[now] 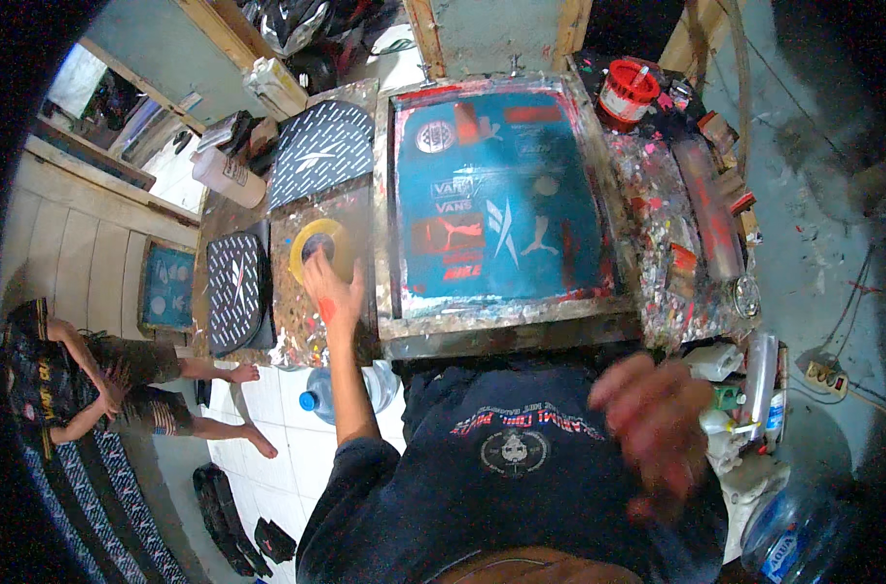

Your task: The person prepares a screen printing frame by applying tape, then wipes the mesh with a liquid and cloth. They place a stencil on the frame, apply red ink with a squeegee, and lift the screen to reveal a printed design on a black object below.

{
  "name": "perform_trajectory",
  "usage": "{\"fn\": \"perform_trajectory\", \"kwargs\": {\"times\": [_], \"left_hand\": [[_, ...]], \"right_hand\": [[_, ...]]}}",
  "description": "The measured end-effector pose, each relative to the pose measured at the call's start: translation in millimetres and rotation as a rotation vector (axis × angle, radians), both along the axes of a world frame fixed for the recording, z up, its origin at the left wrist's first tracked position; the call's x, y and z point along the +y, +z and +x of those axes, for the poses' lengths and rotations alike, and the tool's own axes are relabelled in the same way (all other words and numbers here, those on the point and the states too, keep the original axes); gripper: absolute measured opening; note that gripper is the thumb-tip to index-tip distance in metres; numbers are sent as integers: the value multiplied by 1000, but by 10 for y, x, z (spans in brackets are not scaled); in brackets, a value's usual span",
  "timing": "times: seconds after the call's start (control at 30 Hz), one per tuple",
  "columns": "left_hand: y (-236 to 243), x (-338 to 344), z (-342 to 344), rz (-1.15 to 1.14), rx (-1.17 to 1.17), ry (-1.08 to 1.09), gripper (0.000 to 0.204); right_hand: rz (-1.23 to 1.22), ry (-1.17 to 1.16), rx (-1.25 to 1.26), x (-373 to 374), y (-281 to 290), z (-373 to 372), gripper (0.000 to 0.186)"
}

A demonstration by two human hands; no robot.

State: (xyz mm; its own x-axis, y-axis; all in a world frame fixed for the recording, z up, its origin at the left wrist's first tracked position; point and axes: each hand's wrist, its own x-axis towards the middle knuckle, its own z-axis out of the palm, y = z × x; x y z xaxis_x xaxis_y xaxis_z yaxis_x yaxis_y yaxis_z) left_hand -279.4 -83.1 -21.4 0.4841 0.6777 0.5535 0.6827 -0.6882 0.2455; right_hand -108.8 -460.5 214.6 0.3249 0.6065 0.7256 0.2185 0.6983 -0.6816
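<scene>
Tape (313, 229), a yellow roll, lies on the stained table (297, 316), just left of the blue-green print screen (506, 180). Your left hand (332, 290) is over its near edge, fingers at the hole in the middle — they touch the roll, but I cannot tell whether they are clamped on it. Your right hand (654, 419) is well apart from it, in front of your dark shirt (443, 477), too blurred to tell if its fingers are apart or together. Two black pieces with white dashes lie near the roll — one farther piece (323, 151) beyond it, one nearer piece (236, 292) to its left. A red tub (628, 94) sits by the screen's far right corner.
</scene>
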Motion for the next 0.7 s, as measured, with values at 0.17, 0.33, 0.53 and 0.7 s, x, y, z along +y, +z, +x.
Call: {"fn": "perform_trajectory", "kwargs": {"times": [0.17, 0.33, 0.53, 0.7], "left_hand": [[-469, 286, -292, 160, 105, -18, 53], [-266, 229, -136, 36, 3, -71, 50], [-97, 374, -290, -10, -39, -91, 49], [-106, 458, -274, -73, -22, -120, 51]], "right_hand": [[166, 430, 194, 293, 241, -301, 54], [-111, 679, 462, 284, 393, -301, 42], [-86, 610, 475, 545, 445, -355, 43], [317, 831, 210, 1136, 198, -178, 40]]}}
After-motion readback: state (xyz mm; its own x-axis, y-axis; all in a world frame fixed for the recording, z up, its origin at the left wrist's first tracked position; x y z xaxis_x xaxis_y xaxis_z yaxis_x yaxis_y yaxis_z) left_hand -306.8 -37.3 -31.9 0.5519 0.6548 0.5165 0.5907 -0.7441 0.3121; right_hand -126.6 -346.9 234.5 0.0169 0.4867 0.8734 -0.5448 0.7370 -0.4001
